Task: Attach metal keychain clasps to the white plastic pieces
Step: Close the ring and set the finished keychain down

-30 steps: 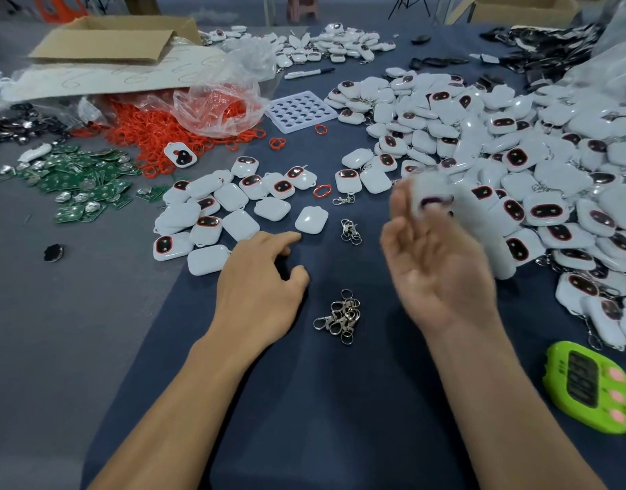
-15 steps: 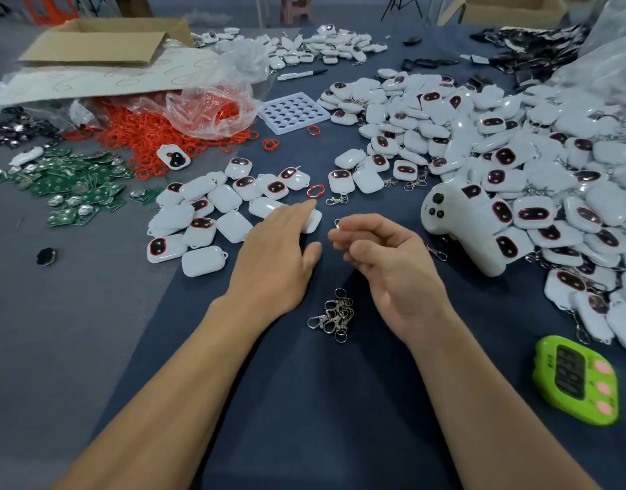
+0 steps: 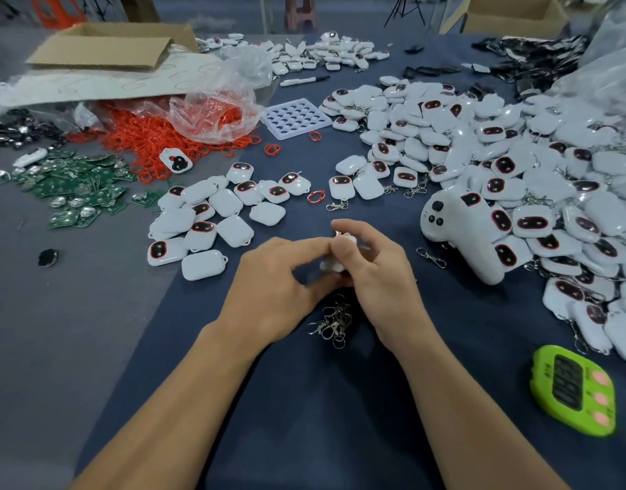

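Observation:
Both hands meet at the table's middle. My left hand (image 3: 272, 295) pinches a white plastic piece (image 3: 331, 265) from the left, and most of that piece is hidden by fingers. My right hand (image 3: 375, 270) pinches a small metal clasp (image 3: 338, 234) at the piece's top edge. A small heap of metal keychain clasps (image 3: 332, 321) lies on the blue cloth just below the hands. A loose group of white pieces without clasps (image 3: 205, 224) lies to the left. A big heap of white pieces, many with clasps (image 3: 516, 164), fills the right.
A white game-controller-shaped device (image 3: 460, 235) lies right of the hands, a green timer (image 3: 573, 390) at lower right. Orange rings (image 3: 156, 143) under a plastic bag, green circuit boards (image 3: 74, 185), a white perforated tray (image 3: 295, 120) and a cardboard box (image 3: 106, 47) lie at the left and back.
My left hand lifted a white piece from the left group and brought it to the middle. My right hand came in with a clasp and now meets the piece.

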The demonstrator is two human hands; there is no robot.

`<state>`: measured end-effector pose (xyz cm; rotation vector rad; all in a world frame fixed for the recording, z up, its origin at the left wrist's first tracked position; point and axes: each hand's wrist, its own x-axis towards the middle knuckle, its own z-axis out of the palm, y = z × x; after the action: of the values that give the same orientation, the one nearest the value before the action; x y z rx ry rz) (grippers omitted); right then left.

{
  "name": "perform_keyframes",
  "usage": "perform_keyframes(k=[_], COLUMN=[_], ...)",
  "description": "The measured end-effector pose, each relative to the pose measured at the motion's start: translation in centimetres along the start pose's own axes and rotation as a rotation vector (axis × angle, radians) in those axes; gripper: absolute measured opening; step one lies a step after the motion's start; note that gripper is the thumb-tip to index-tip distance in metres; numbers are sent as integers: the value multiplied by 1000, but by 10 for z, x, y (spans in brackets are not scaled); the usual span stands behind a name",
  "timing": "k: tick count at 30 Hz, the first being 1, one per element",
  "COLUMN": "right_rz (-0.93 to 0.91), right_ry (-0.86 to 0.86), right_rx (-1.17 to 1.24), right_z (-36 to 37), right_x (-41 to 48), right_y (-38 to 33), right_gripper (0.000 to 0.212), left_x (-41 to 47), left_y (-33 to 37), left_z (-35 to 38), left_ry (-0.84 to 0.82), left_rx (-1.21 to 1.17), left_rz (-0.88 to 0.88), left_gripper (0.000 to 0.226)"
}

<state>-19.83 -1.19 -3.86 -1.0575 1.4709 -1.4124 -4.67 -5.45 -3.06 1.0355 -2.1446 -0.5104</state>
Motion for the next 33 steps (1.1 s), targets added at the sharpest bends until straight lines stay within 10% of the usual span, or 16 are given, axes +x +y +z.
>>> perform_keyframes(k=[19,33], right_rz=[74,35], right_ry=[101,40], right_rx=[299,232], right_z=[-7,-7], right_x=[-1,-4], right_y=[-13,-11], right_gripper=[30,20], left_x=[11,8], left_y=[-5,-11], left_z=[-4,-3], left_ry=[-436,-49], left_rx=[-122,-189], left_rz=[-99,-392], left_gripper=[15,16])
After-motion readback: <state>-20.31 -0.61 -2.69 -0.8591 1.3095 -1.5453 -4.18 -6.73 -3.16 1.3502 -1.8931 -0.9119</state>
